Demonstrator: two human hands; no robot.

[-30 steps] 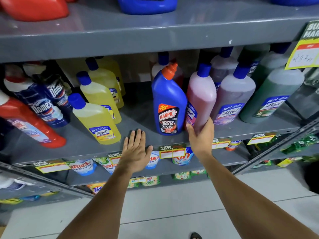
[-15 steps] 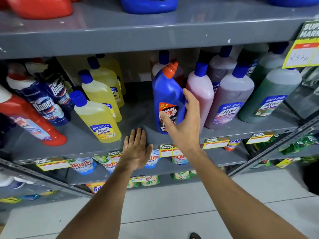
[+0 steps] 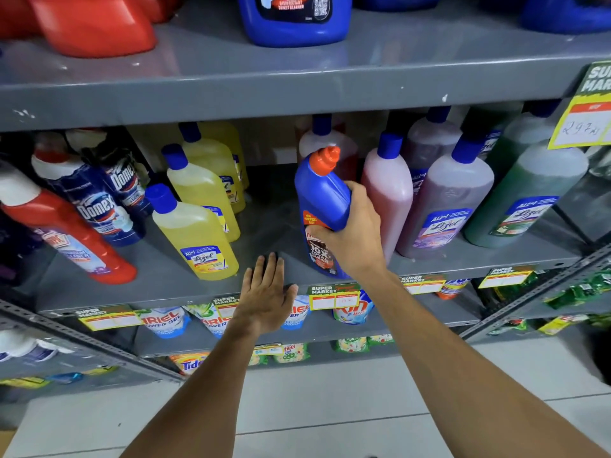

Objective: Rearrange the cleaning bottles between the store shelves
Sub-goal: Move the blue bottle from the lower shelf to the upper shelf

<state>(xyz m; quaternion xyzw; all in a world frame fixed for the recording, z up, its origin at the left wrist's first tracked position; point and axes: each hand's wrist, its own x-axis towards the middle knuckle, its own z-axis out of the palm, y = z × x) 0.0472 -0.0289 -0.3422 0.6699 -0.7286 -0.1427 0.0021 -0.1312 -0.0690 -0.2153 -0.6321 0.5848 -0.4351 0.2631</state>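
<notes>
A blue Harpic bottle [image 3: 322, 196] with an orange cap stands near the front of the grey middle shelf [image 3: 172, 285]. My right hand [image 3: 352, 236] is wrapped around its waist, covering much of the label. My left hand [image 3: 266, 297] lies flat, fingers together, on the shelf's front edge just left of the bottle, holding nothing. Right of the Harpic stand a pink Lizol bottle [image 3: 386, 196], a purple Lizol bottle [image 3: 446, 200] and a green Lizol bottle [image 3: 525, 196]. Yellow Lizol bottles [image 3: 195, 229] stand in a row to the left.
Domex bottles [image 3: 96, 200] and a red bottle [image 3: 66, 236] lean at the far left. The upper shelf [image 3: 297, 81] carries a big blue jug [image 3: 294, 18] and red jugs [image 3: 96, 24]. A yellow price tag [image 3: 582, 123] hangs at right. Detergent pouches [image 3: 165, 320] fill the shelf below.
My right hand left the pink bottle, moved left and closed around the blue Harpic bottle. The left hand stayed flat on the shelf edge.
</notes>
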